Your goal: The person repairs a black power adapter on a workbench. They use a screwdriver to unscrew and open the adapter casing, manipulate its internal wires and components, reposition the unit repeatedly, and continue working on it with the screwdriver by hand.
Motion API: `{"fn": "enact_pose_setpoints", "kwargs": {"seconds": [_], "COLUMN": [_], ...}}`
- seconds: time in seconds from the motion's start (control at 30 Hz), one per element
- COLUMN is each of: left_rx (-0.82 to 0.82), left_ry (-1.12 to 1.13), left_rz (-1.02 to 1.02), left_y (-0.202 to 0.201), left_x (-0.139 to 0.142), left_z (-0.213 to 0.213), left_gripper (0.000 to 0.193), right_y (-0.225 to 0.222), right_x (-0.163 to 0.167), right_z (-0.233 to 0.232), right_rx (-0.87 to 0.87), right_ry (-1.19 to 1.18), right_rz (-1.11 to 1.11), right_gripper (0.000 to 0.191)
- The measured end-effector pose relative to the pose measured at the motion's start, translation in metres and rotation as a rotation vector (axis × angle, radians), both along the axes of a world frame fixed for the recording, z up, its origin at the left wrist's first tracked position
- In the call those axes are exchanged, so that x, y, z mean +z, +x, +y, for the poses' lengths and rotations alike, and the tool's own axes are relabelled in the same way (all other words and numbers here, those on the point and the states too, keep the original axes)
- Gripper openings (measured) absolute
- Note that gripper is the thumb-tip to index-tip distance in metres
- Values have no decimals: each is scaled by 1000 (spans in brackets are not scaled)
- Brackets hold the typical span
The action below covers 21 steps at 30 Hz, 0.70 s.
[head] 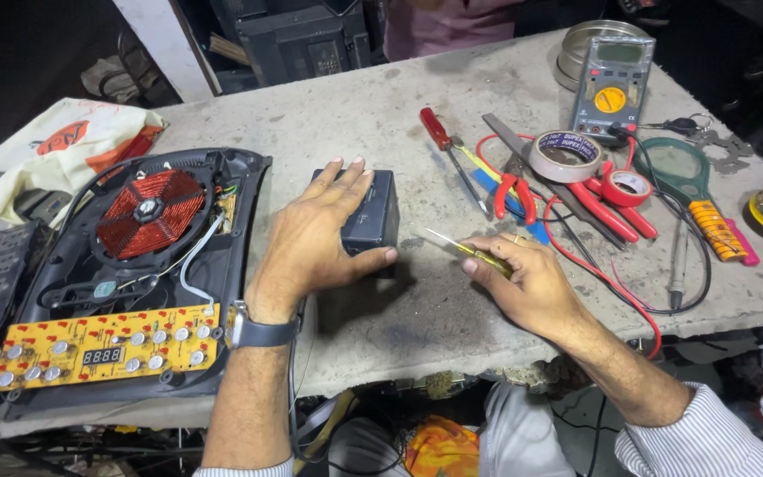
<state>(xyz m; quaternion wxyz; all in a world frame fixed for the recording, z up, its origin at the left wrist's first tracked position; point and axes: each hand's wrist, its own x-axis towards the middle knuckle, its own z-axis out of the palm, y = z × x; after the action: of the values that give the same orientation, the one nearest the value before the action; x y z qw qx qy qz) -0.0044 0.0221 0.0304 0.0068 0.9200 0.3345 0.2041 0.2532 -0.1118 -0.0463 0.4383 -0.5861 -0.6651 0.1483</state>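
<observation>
L hand flat on dark box, fingers spread, thumb round its side — R hand clenched on yellow screwdriver, tip pointing at box.

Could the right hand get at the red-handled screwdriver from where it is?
Probably yes: the red-handled screwdriver lies uncovered on bare bench beyond the right hand, though that hand already holds a small yellow screwdriver.

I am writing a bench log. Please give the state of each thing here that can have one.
Induction cooker: opened, copper coil and yellow control board exposed.
Dark box: on the bench, left hand resting on it.
Small screwdriver: held in right hand.
Multimeter: lying flat, screen blank.
Red screwdriver: lying unused.
Red pliers: lying, handles apart.
</observation>
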Motion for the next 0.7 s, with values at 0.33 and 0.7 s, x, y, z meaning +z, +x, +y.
{"fn": "enact_pose_setpoints", "kwargs": {"seconds": [0.33, 0.7], "left_rx": [-25, 67], "left_ry": [81, -10], "left_rz": [-74, -291], "left_y": [-4, -16], "left_x": [-10, -4], "left_z": [10, 29], "left_gripper": [115, 104], "right_y": [-9, -28], "right_x": [13, 13], "right_z": [-5, -4], "right_rx": [105, 114], "right_ry": [80, 181], "right_rz": [-108, -313], "right_gripper": [32, 29]}}
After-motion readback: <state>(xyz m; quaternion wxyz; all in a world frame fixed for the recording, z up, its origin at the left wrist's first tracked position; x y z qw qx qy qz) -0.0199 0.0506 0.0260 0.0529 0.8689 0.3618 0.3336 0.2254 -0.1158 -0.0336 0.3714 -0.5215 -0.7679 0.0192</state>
